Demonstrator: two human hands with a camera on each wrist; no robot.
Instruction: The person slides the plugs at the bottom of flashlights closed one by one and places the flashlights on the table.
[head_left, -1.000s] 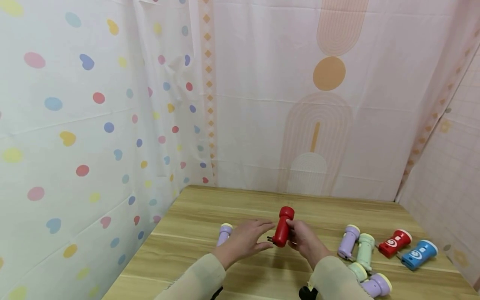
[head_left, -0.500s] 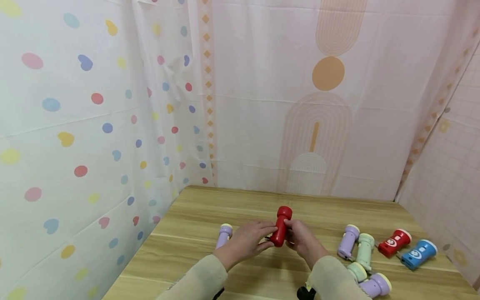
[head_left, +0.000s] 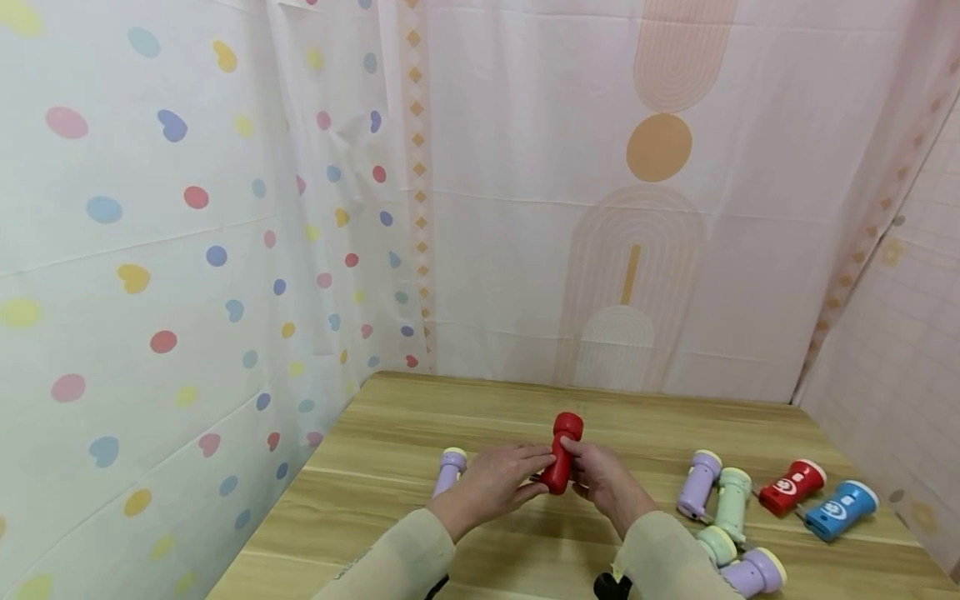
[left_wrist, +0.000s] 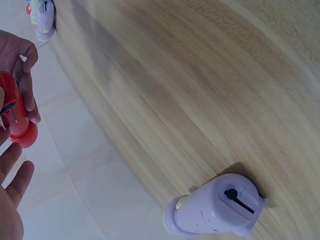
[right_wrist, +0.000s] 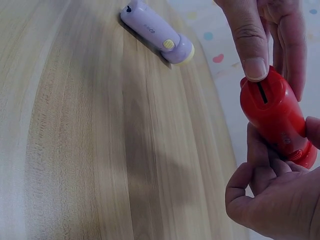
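Red flashlight (head_left: 561, 457): raised above the middle of the wooden table (head_left: 450, 402), between both hands; head end toward the back, barrel slightly tilted. Two thin metal prongs (left_wrist: 14, 115) projecting from the side; dark narrow slot (right_wrist: 263, 93) in the rear end. Right hand (head_left: 609, 483): grasping the barrel, thumb and fingers curled round it. Left hand (head_left: 495, 477): pinching the rear end, thumb at the slot.

Beside the left hand: first lilac flashlight (head_left: 448, 470), lying on its side, lower end hidden. Right of the right hand, closely grouped: second lilac flashlight (head_left: 699, 483), upper mint-green flashlight (head_left: 732, 503), lower mint-green flashlight (head_left: 717, 543), third lilac flashlight (head_left: 757, 572). Farther right, side by side: second red flashlight (head_left: 792, 486) and blue flashlight (head_left: 842, 510), white emblems upward.

Work surface: light brown, with streaked grain and soft shadows. Enclosure: left curtain (head_left: 150, 417) with multicoloured dots and hearts; creased, pale back curtain (head_left: 510, 250) with diamond border, orange disc and concentric arches; right curtain (head_left: 900, 350) with faint grid.
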